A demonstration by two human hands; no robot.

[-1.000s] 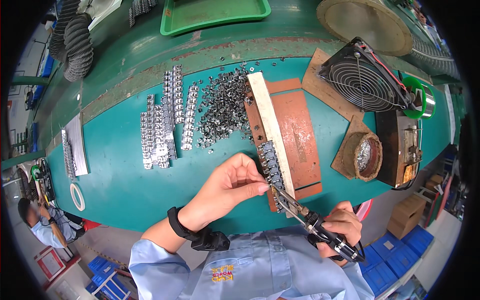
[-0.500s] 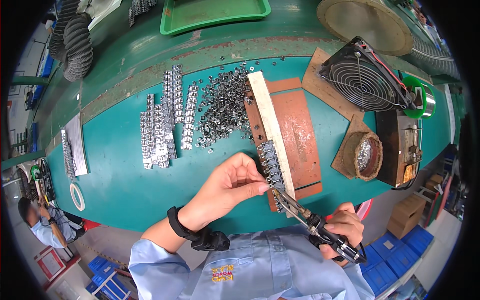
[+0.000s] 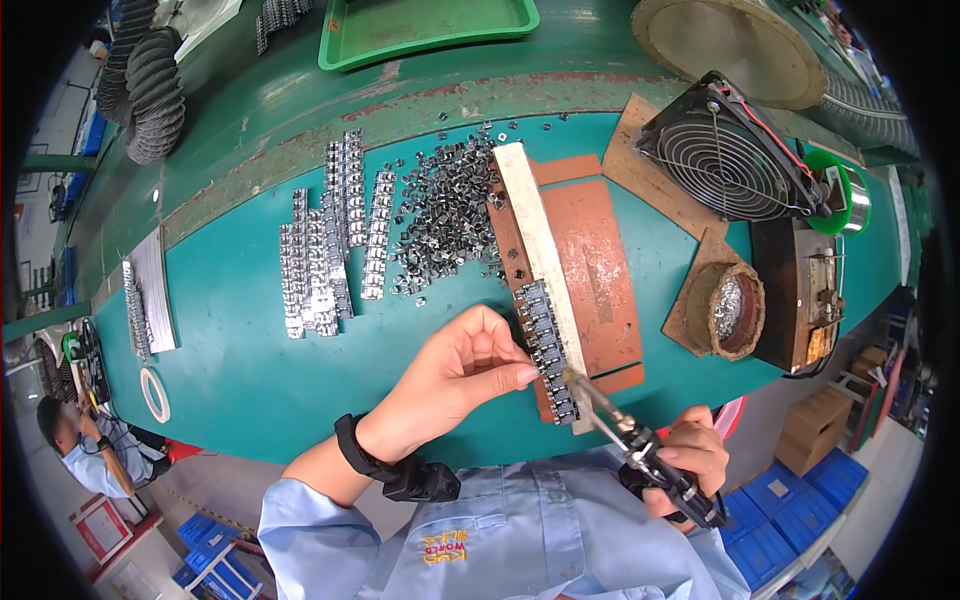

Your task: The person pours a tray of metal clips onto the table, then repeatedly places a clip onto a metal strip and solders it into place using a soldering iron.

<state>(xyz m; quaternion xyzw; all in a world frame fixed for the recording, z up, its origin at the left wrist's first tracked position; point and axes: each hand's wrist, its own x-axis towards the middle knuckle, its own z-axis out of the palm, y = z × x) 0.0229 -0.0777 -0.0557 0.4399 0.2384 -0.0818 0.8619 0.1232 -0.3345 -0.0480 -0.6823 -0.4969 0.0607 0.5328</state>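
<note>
Over green matting (image 3: 225, 290), iron (image 3: 627, 430) clasped in right grip (image 3: 688, 460) has shifted rightward; left grip (image 3: 455, 368) stays pinched, contents unclear.

On green counter (image 3: 225, 290): white ring (image 3: 154, 394) laid near left; silvery strips (image 3: 317, 265) arrayed left of centre; small metal parts (image 3: 445, 205) heaped alongside; reddish-brown board (image 3: 600, 270) set centrally; dark box (image 3: 785, 290) placed right.

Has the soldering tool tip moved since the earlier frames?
Yes: rightward, away from the left hand, judged against the pale wooden bar; the soldering tool tip looks blurred now.
</note>
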